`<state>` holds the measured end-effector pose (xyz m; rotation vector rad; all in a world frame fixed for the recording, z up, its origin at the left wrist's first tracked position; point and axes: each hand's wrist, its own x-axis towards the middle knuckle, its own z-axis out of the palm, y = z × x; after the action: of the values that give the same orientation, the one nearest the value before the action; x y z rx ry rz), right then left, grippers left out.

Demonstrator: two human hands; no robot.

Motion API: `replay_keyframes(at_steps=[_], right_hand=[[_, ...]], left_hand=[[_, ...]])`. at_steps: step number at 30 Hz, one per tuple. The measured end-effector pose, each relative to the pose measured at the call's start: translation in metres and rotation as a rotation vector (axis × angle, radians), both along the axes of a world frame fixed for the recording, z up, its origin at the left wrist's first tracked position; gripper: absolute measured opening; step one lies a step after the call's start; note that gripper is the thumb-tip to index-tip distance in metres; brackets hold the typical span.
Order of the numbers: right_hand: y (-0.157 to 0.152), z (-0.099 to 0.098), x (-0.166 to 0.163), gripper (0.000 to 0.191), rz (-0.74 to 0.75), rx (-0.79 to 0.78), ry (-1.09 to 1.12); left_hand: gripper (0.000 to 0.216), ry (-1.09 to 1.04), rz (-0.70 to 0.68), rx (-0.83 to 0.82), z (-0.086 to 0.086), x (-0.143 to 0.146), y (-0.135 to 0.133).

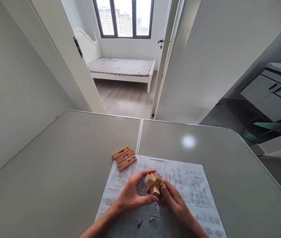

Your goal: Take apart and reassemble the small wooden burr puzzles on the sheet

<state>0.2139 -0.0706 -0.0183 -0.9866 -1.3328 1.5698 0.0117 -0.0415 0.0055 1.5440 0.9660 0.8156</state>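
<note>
A wooden burr puzzle [154, 183] of interlocking pieces is held up between my two hands, above a printed sheet. My left hand [133, 191] grips it from the left, thumb below and fingers along the top. From the right, my right hand [176, 200] pinches it with the thumb toward me; its other fingers are partly hidden behind the puzzle. Flat wooden pieces [124, 158] with cut-out slots lie side by side, beyond my left hand, partly over the sheet's upper left corner.
The white instruction sheet [195, 188] with small diagrams lies on a grey table [81, 165] with a seam [139, 135]. Beyond the table's far edge, a doorway opens on a bed [123, 66] under a window. White cabinets [274, 89] stand at the right.
</note>
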Motion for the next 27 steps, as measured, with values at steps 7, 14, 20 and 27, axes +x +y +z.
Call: replay_keyframes(at_steps=[7,14,20,27], right_hand=[[0.0,-0.002,-0.001,0.039,0.069,-0.025,0.042],[-0.001,-0.002,-0.003,0.036,0.031,0.012,0.0],[0.002,0.005,0.001,0.037,0.135,0.083,-0.087],[0.004,0.009,0.001,0.043,0.151,0.115,-0.117]], left_hand=[[0.067,0.039,0.045,0.067,0.01,0.001,0.0],[0.067,0.072,0.083,0.115,0.009,0.001,-0.001],[0.072,0.113,0.019,0.146,0.004,-0.004,0.002],[0.068,-0.01,-0.006,0.065,0.009,-0.003,0.004]])
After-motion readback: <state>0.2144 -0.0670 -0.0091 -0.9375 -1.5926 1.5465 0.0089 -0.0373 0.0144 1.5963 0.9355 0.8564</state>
